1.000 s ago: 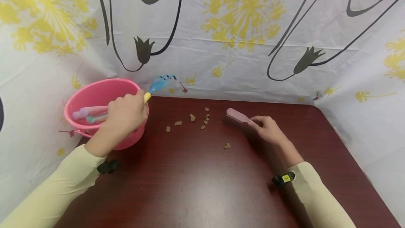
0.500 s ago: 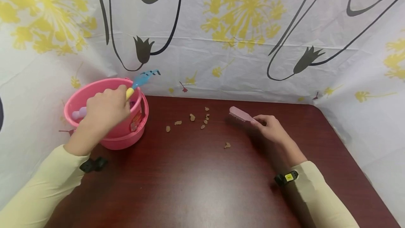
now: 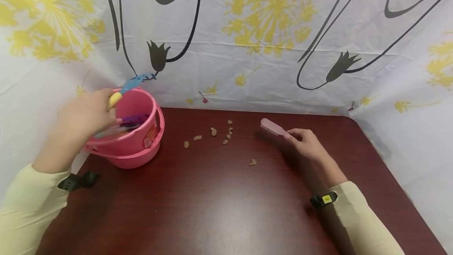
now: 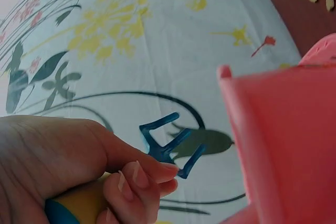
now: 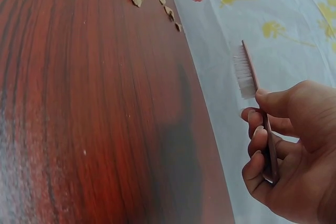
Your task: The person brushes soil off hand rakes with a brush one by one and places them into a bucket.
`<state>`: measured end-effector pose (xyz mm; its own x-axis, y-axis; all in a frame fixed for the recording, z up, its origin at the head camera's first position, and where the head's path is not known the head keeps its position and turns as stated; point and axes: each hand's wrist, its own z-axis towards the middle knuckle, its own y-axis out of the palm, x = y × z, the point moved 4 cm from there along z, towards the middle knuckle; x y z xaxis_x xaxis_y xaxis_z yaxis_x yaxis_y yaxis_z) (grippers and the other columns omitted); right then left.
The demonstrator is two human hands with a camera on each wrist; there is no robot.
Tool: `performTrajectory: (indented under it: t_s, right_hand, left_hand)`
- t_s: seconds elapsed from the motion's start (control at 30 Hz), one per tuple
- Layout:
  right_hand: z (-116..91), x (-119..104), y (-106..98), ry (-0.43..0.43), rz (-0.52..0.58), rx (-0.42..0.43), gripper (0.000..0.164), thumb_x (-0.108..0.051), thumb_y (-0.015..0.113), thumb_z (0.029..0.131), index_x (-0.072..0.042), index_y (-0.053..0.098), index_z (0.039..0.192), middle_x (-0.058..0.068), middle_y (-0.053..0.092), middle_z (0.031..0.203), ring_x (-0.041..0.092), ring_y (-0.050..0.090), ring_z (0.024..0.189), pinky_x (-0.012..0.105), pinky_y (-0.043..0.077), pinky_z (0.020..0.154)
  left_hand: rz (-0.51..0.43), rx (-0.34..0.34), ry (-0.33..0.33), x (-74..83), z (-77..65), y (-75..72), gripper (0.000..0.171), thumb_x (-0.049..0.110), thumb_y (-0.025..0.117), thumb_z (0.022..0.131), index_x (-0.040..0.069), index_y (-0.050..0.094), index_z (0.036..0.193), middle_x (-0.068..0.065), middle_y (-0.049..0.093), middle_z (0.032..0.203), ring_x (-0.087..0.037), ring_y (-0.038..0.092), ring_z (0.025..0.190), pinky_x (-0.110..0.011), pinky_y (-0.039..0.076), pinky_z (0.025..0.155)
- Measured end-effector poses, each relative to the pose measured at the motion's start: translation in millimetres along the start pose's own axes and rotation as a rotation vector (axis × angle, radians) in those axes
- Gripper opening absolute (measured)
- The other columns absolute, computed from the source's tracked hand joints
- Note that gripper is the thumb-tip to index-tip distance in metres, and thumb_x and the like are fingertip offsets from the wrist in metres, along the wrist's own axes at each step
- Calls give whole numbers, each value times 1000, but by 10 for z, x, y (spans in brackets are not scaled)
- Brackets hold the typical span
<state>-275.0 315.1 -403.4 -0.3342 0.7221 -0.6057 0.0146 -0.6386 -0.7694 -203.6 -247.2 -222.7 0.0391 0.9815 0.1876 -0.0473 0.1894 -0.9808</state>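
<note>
My left hand [image 3: 79,119] is over the left side of the pink bucket [image 3: 141,156], gripping a toy hand rake [image 3: 132,84] by its yellow handle. In the left wrist view, the blue tines of the rake [image 4: 170,145] point away beyond the thumb, and the bucket wall stands to the right. On the table's right part, my right hand [image 3: 309,145] holds a pink brush [image 3: 273,126] by its handle. White bristles show on the brush [image 5: 247,72] in the right wrist view. Several small brown pieces [image 3: 214,132] lie on the table between the hands.
Inside the bucket are purple and other coloured items [image 3: 134,120], partly hidden by my left hand. The dark red wooden table [image 3: 212,200] meets a white flower-printed sheet [image 3: 212,58] at the back and sides. One brown piece [image 3: 253,162] lies nearer than the others.
My left hand has moved left across the bucket with the rake, uncovering more of the bucket's right side. The right hand and brush have shifted slightly to the right.
</note>
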Motion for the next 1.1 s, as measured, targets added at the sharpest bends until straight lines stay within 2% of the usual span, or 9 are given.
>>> performTrajectory:
  t_s: [0.13, 0.3, 0.53, 0.73, 0.93, 1.1]
  right_hand:
    - [-16, 18, -28, -3, 0, 3, 26, -20, 64, 102, 2, 71, 115, 11, 69, 96, 26, 56, 81, 34, 45, 69]
    - [-30, 19, -55, -2, 22, 5, 25, -19, 64, 102, 2, 71, 114, 10, 67, 91, 26, 56, 78, 31, 44, 65]
    - [-51, 9, -96, -1, 35, 9, 24, -17, 65, 102, 3, 71, 113, 10, 64, 85, 25, 54, 74, 29, 44, 61]
    - [-75, 69, -103, 16, 55, 13, 25, -18, 65, 102, 3, 70, 114, 12, 67, 90, 26, 55, 77, 28, 44, 62]
    - [-112, 148, -117, 41, 71, 7, 27, -20, 64, 102, 3, 70, 116, 14, 69, 97, 26, 56, 81, 26, 45, 64]
    - [-144, 157, -133, 51, 73, 8, 27, -20, 64, 102, 2, 70, 116, 13, 68, 96, 24, 56, 80, 26, 45, 63]
  left_hand:
    - [26, -2, -22, -93, -33, -70, 24, 13, 60, 86, 3, 54, 107, -18, 56, 83, -42, 54, 79, -54, 45, 56]
    - [24, -34, -56, -178, -74, -119, 17, 12, 59, 85, 5, 56, 100, -18, 54, 80, -42, 53, 78, -53, 44, 54]
    - [55, -70, -109, -281, -95, -107, 23, 15, 64, 85, 2, 56, 102, -21, 52, 81, -45, 52, 79, -55, 44, 55]
    - [62, -78, -107, -334, -75, -68, 28, 18, 68, 87, 0, 58, 106, -23, 53, 83, -46, 53, 81, -57, 44, 58]
    - [51, -84, -64, -360, 12, 13, 25, 21, 73, 87, 1, 59, 92, -18, 54, 80, -42, 54, 78, -54, 45, 59]
    - [37, -86, -74, -360, 70, 101, 34, 30, 75, 88, 2, 56, 88, -18, 55, 79, -41, 55, 77, -54, 45, 60]
